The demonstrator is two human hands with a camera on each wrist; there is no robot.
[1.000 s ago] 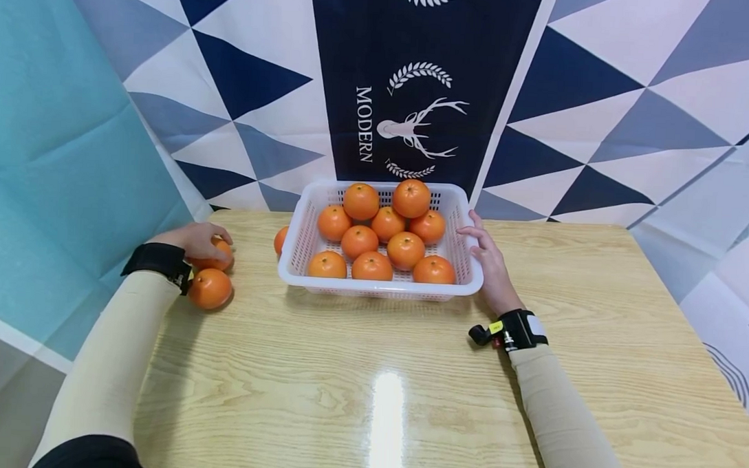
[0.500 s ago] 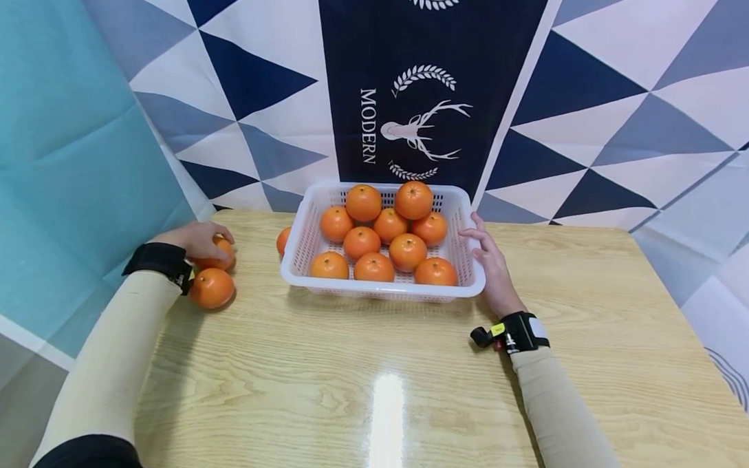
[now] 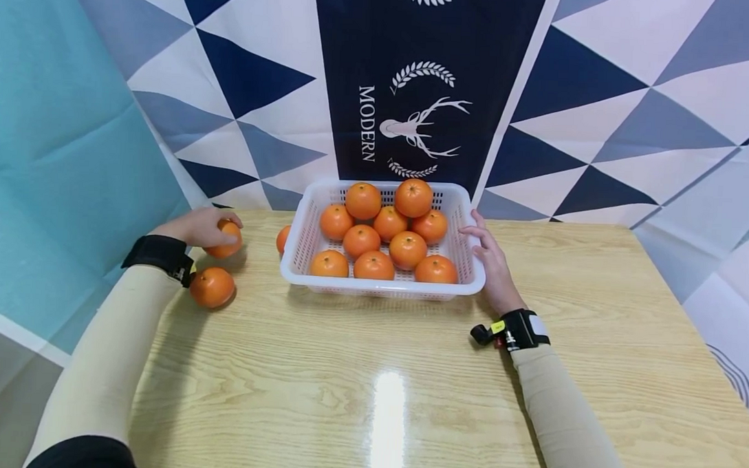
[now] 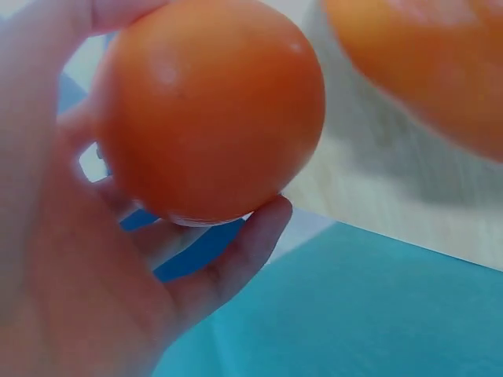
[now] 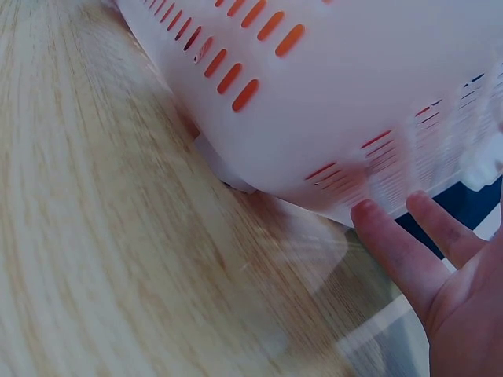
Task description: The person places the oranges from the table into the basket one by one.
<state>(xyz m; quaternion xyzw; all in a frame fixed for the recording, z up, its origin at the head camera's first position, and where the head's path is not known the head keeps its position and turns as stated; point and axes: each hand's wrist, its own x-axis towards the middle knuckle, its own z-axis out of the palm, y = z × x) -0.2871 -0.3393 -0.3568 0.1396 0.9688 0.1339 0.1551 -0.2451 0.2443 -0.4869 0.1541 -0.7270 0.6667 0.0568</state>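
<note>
My left hand (image 3: 199,226) grips an orange (image 3: 224,240) at the left of the table, fingers and thumb curved round it, as the left wrist view shows close up. A second orange (image 3: 212,287) lies on the table just in front of that hand, beneath the wrist. At the basket's right end, my right hand (image 3: 496,267) holds the white plastic basket (image 3: 373,285), with fingers over its rim. In the right wrist view, two other fingers (image 5: 397,247) reach up to the slotted outer wall. Several oranges (image 3: 406,250) sit inside, two of them raised on others at the back.
Another orange (image 3: 282,238) lies against the basket's left side, partly hidden by it. Patterned cloth (image 3: 411,77) hangs right behind the wooden table (image 3: 295,383), and a teal cloth (image 3: 61,147) borders it on the left.
The left hand has raised its orange slightly and shifted it to the right, and a shadow now shows beneath. The right hand and the basket have stayed in place.
</note>
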